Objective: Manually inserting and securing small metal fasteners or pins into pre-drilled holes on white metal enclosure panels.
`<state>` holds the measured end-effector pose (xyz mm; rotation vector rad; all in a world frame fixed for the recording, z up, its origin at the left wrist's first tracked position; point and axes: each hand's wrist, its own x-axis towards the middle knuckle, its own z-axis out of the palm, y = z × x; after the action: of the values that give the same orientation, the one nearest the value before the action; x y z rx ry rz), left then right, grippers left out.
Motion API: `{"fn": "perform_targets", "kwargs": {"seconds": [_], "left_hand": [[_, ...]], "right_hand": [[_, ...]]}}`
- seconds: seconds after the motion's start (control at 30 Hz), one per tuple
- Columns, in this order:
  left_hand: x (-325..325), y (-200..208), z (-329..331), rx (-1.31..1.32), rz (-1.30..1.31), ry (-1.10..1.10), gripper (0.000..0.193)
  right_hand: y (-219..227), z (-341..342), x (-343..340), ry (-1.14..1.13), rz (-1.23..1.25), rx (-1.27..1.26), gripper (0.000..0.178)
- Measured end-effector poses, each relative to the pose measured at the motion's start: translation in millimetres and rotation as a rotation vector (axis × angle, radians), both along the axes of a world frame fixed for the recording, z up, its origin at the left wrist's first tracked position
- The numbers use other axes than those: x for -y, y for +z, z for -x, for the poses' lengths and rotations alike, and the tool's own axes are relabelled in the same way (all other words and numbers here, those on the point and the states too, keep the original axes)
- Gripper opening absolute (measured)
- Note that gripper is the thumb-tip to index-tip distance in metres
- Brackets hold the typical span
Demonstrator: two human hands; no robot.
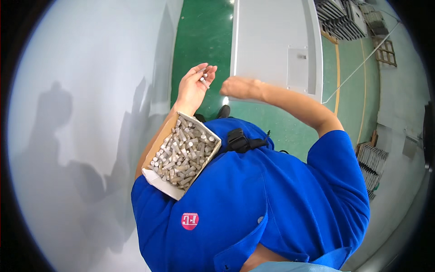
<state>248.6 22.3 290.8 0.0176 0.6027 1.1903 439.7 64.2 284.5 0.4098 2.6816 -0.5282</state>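
My left hand (191, 89) is raised with the palm up, its fingers curled around several small pale cylindrical plugs (204, 79). An open cardboard box (164, 183) rests in the crook of my left arm against my chest. Many grey-white plugs (183, 152) of the same kind fill it. My right hand (241, 87) is just right of the left one, at the near left corner of a large light-grey metal panel (263, 41). It is blurred, with its fingers curled in. Whatever it may hold is hidden, and I cannot tell whether it touches the panel.
A pale wall (90, 90) runs close along my left side. Green floor (199, 36) lies between it and the panel. To the far right are stacked dark-edged panels (342, 20), a wooden pallet (385, 52) and another stack (372, 165). A thin pale line (362, 61) slants from the panel's near right corner.
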Motion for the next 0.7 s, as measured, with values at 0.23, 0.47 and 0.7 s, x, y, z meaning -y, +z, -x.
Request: {"fn": "perform_targets", "kwargs": {"seconds": [0.23,0.47,0.7], "left_hand": [[-2,4,-2,-0.018,-0.033,-0.03,0.017],[-1,-10,-4,-0.076,-0.069,-0.112,0.026],[2,-6,-6,0.007,-0.101,-0.136,0.027]], "right_hand": [[16,-14,6,-0.181,0.207,0.323,0.024],[80,26,-13,-0.756,0.385,-0.541,0.027],[68,42,-9,-0.561,0.275,-0.514,0.019]]}}
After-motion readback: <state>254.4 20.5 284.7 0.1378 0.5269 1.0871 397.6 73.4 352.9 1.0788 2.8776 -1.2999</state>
